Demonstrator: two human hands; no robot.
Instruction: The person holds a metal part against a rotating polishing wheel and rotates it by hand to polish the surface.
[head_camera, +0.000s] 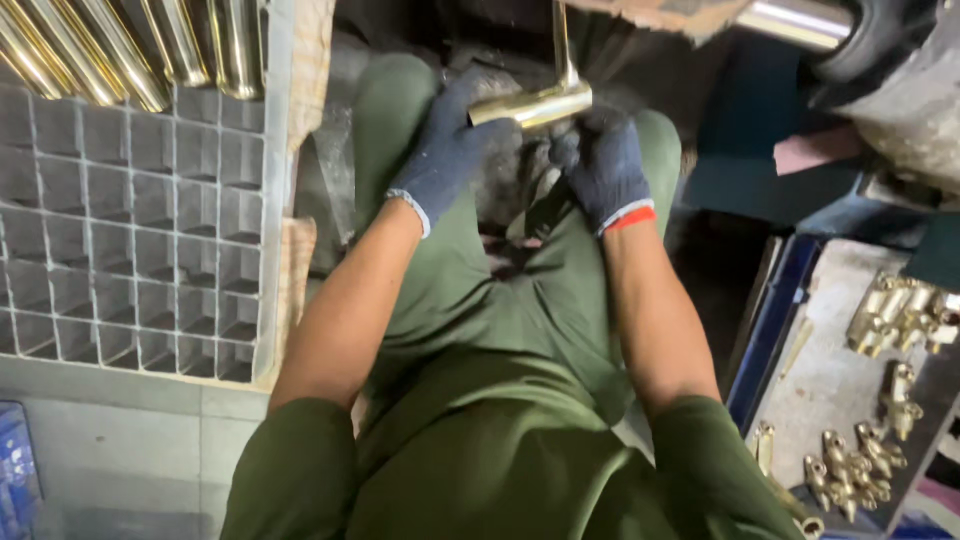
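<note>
Grimy workshop floor and dark machinery fill the background, and the person sits with green trousers and sleeves toward the camera. Over the lap, a brass pipe fitting (535, 103) lies crosswise, with a thin brass tube rising from its right end. The left hand (447, 150), in a dark blue glove, is wrapped around the fitting's left end. The right hand (603, 165), gloved the same with a red cuff, is clenched just below the fitting's right end; what it grips cannot be made out. Left of the fitting stands a grey gridded crate (130, 230) with brass tubes (120, 45) at its far end. Right of it, a tray (830, 380) holds small brass parts (900, 315).
</note>
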